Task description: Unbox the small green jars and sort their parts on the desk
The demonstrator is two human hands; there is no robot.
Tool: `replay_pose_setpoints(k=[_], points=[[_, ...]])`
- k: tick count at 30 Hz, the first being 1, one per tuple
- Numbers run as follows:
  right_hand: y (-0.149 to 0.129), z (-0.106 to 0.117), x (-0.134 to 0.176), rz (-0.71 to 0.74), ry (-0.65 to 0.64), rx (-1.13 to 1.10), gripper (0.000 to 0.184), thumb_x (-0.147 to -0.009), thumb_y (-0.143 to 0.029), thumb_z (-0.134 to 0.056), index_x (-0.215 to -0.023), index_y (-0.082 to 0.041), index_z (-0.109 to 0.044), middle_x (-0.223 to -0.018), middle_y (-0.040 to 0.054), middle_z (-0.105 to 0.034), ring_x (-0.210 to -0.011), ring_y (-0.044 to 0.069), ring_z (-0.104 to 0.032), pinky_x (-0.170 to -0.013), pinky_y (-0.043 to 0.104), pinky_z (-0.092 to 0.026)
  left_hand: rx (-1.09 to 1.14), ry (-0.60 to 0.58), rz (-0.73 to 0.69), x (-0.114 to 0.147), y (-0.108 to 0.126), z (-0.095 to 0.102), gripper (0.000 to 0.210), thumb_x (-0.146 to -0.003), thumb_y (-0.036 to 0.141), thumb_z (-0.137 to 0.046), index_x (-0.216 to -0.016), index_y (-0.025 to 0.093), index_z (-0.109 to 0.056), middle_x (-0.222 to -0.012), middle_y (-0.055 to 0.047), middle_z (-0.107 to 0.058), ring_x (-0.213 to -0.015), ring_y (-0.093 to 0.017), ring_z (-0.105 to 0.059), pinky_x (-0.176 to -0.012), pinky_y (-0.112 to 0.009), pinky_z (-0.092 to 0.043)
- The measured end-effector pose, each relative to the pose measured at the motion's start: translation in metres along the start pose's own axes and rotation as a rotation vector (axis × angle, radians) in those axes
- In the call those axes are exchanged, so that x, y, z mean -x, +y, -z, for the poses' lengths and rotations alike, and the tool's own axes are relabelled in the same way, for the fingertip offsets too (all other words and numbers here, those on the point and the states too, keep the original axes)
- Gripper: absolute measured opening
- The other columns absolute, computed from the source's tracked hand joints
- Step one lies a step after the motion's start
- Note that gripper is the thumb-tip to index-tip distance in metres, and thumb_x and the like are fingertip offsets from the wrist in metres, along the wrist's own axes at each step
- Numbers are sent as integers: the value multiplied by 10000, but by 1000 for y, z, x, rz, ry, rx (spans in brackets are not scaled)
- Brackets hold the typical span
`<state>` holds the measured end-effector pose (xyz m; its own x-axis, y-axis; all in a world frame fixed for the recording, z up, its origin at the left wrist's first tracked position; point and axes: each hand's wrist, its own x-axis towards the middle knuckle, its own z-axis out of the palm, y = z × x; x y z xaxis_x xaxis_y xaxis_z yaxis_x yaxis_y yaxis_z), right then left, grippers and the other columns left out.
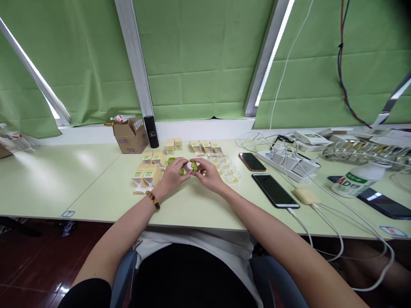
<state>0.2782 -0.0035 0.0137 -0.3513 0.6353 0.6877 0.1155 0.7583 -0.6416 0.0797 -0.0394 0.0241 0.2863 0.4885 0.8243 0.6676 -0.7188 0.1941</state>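
Both hands meet above the middle of the table (99,188), around a small round white-and-green item (192,166) whose exact kind I cannot make out. My left hand (175,174) grips its white side, and my right hand (208,173) holds its green side. Beyond and partly under my left hand, more green pieces (171,160) show. Cream cartons with green labels (150,173) stand and lie open just left of my left hand. Several clear plastic cups with yellow contents (229,171) are grouped right of my right hand.
Behind stand more cream cartons (205,148), a cardboard box (130,136) and a black cylinder (151,131). On the right are two phones (275,190), a power strip (289,164) with loose white cables, a white bottle (358,179) and a dark phone (385,203).
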Motion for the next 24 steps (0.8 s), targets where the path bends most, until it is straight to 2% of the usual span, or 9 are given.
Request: replay_pose_setpoints(k=[8, 10, 12, 15, 18, 21, 24], points=[[-3, -5, 0, -23, 46, -18, 402, -862, -294, -717, -1263, -266, -722, -1207, 78, -738, -722, 152, -617, -588, 304, -529, 1, 59, 11, 1, 2, 0, 214, -966, 247, -662, -1169, 182, -643, -1097, -105, -712, -1000, -221, -682, -882, -369, -584], [-3, -5, 0, -45, 57, -31, 400, -851, -298, -724, -1249, -262, -727, -1190, 75, -743, -734, 157, -622, -595, 305, -536, 35, 74, 50, 1, 3, 0, 214, -948, 256, -683, -1149, 188, -657, -1090, -98, -714, -999, -218, -683, -882, -367, -589], [-2, -3, -1, -83, 81, -46, 398, -834, -312, -739, -1228, -253, -731, -1169, 74, -749, -750, 163, -633, -613, 308, -547, 116, 111, 150, -1, 3, 1, 224, -928, 287, -715, -1129, 196, -678, -1111, -97, -717, -1014, -214, -687, -892, -360, -601], [2, 2, -2, -164, 148, -84, 428, -813, -382, -774, -1213, -236, -728, -1115, 75, -760, -767, 173, -649, -624, 309, -556, 429, 246, 430, -7, 0, 2, 287, -914, 361, -759, -1143, 200, -699, -1177, -100, -726, -1072, -211, -704, -953, -366, -619], [6, 7, -3, -242, 218, -159, 507, -820, -496, -779, -1241, -222, -709, -1061, 76, -761, -725, 173, -657, -623, 324, -578, 939, 354, 696, -14, -6, 3, 306, -911, 387, -790, -1117, 174, -712, -1187, -105, -747, -1098, -214, -732, -1076, -421, -597], [8, 7, -3, -272, 265, -227, 579, -824, -576, -767, -1267, -211, -691, -1110, 90, -757, -668, 157, -651, -622, 341, -600, 1310, 377, 796, -18, -9, 5, 215, -925, 292, -790, -1054, 136, -718, -1178, -129, -760, -1153, -227, -737, -1187, -442, -536], [8, 5, -2, -262, 284, -239, 601, -816, -589, -779, -1270, -206, -689, -1155, 100, -756, -655, 148, -647, -603, 330, -593, 1427, 398, 823, -17, -9, 6, 148, -947, 213, -749, -1055, 115, -719, -1168, -141, -768, -1176, -230, -738, -1224, -425, -509]])
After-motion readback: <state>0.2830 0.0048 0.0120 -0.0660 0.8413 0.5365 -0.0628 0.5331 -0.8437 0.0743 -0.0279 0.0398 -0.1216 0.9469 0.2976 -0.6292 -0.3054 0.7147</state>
